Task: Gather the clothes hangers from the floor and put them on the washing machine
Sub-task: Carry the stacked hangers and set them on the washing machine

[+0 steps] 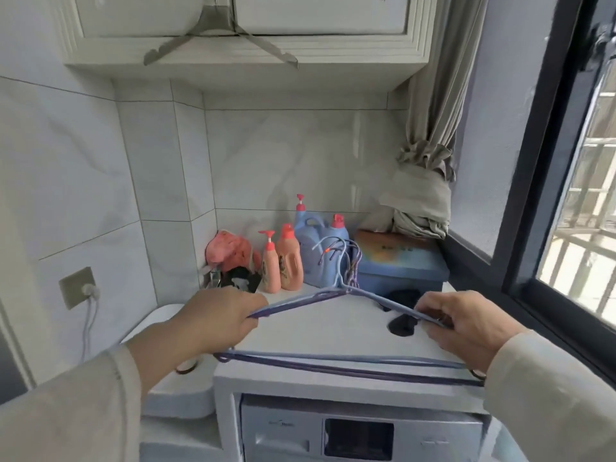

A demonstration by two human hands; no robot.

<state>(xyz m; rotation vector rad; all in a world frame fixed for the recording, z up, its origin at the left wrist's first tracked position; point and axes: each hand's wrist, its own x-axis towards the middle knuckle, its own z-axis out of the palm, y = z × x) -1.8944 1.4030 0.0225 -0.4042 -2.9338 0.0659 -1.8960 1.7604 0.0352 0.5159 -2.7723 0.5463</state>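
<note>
Hangers: a bundle of thin blue and purple wire clothes hangers point(346, 360), held flat-ish over the white top of the washing machine point(320, 331). Long axis runs left-right, parallel to the machine's front edge. Hooks point away from the person, toward the back wall, and sit up near the blue detergent jug point(315, 248).

Grip: left hand point(213, 316) clenched on the left shoulder arm of the bundle, right hand point(466, 323) pinching the right shoulder arm. Both grasping the hangers, one hand at each end, so neither is nearer; load looks shared evenly. Bottom bars hang at the front lip of the top, about level with it. Cannot tell whether they touch the surface yet.

Judgement: gathering looks done, this is the set-down step. Move needed is mostly straight down and slightly forward, keeping the axis parallel to the front edge.

Clutter to mind:
- dark black cloth point(401, 316) lying on the top, right under the right shoulder arm
- two orange pump bottles point(283, 261) and a blue box point(400, 265) along the back, close to the hooks
- pink cloth point(230, 250) in the far left corner, well clear

Risk: hooks snagging the bottles if pushed back too far; bottom bars sliding off the front lip if released too early.
</note>
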